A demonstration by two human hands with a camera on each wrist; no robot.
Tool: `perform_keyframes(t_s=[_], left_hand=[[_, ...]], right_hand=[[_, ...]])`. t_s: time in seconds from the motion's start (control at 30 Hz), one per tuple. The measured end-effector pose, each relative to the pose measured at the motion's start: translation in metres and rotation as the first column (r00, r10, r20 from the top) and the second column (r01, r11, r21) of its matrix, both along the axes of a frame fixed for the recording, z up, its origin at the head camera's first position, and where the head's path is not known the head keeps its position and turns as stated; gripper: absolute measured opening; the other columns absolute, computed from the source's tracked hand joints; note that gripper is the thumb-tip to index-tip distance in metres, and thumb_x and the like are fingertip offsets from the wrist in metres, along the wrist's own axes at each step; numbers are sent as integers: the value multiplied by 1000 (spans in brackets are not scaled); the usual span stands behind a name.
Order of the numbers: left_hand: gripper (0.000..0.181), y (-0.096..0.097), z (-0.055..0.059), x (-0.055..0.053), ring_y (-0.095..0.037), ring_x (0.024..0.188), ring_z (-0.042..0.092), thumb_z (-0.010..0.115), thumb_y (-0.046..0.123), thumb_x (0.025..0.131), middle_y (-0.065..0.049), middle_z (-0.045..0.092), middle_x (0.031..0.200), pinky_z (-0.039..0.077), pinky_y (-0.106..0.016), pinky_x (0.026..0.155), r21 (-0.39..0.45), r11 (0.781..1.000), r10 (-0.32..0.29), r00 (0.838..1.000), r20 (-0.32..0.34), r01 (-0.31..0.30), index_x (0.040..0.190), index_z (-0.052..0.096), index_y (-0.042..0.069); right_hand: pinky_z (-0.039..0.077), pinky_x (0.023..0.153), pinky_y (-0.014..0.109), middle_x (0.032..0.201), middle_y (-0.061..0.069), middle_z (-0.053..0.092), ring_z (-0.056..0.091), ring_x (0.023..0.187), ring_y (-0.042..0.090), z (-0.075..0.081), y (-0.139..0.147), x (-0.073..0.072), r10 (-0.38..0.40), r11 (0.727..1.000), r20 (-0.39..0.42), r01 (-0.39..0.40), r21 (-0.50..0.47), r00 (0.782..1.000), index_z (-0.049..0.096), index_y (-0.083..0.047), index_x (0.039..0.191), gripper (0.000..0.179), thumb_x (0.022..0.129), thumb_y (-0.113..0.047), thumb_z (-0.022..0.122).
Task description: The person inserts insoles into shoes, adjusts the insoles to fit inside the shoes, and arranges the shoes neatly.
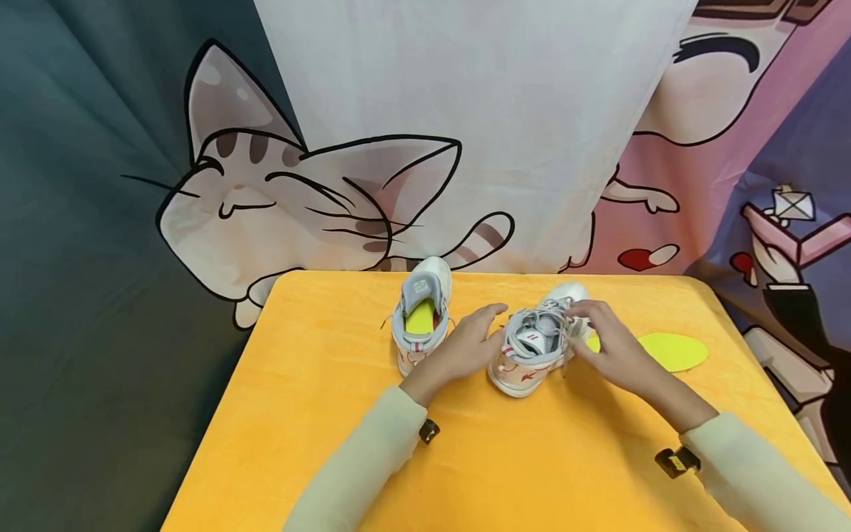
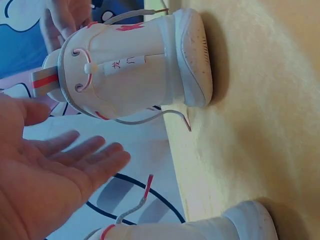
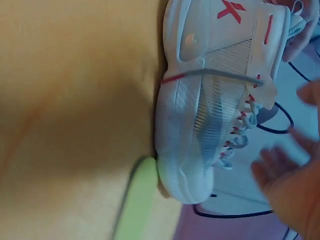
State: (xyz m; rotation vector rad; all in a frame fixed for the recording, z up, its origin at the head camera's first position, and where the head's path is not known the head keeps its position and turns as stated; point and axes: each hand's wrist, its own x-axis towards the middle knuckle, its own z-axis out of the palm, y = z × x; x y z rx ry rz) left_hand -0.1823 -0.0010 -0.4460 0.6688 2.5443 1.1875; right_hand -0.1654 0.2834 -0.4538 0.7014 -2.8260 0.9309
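A white sneaker [image 1: 521, 369] with loosened grey laces [image 1: 527, 319] sits between the two hands, its toe pointing away; the left wrist view shows its heel and pull tab [image 2: 45, 81]. My left hand [image 1: 468, 343] is beside its heel, fingers extended and apart from it in the left wrist view. On the other side my right hand [image 1: 612, 343] is raised by the laces, fingers spread with nothing between them in the right wrist view. To the left stands the matching sneaker [image 1: 435, 270], a yellow-green insole [image 1: 419, 319] inside it.
Another yellow-green insole [image 1: 674, 352] lies flat on the orange-yellow table [image 1: 319, 414], right of the shoes and partly hidden behind the right hand. A cartoon-printed cloth [image 1: 532, 96] hangs behind the table's far edge. Lace ends [image 2: 172, 114] dangle from the middle sneaker's sides.
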Motion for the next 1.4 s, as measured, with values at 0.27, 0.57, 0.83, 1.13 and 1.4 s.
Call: perform_keyframes(t_s=[0.27, 0.57, 0.83, 1.13, 1.4], left_hand=[[52, 18, -2, -17, -25, 143, 50, 46, 38, 109, -6, 51, 157, 44, -44, 115, -8, 998, 68, 986, 150, -68, 156, 43, 14], [49, 30, 0, -19, -20, 105, 65, 44, 32, 109, -11, 64, 133, 55, -44, 97, 32, 989, 124, 920, 370, -147, 149, 52, 6], [43, 30, -2, -16, -20, 57, 57, 51, 17, 104, -8, 69, 93, 61, -44, 75, 116, 979, 109, 915, 388, -165, 144, 57, 0], [38, 18, -3, 6, -15, 92, 69, 59, 16, 99, -11, 71, 118, 56, -28, 77, 117, 973, 151, 932, 328, -199, 133, 64, -1], [28, 1, -3, 28, -15, 70, 72, 69, 13, 93, -7, 64, 102, 62, -32, 68, 183, 939, 197, 891, 410, -292, 118, 62, 2]], right_hand=[[26, 115, 72, 161, 43, 15, 23, 146, 61, -3, -3, -3, -212, 966, 543, 257, -8, 813, 5, 15, 158, 93, 108, -54, 42], [30, 116, 66, 158, 39, 19, 25, 146, 51, -9, -29, 1, -88, 955, 669, 253, -154, 738, 4, 16, 156, 79, 111, -37, 42], [56, 72, 42, 114, 28, 55, 60, 80, 27, -11, -38, 1, -38, 906, 681, 312, -286, 731, 11, 12, 155, 62, 104, -9, 39], [45, 107, 58, 162, 40, 17, 40, 137, 47, -1, -47, -4, -60, 957, 634, 225, -182, 771, -3, 16, 157, 82, 96, -6, 48], [20, 121, 67, 163, 38, 19, 22, 151, 51, 3, -63, -11, -9, 985, 575, 105, -134, 818, 13, 14, 158, 83, 89, -3, 56]])
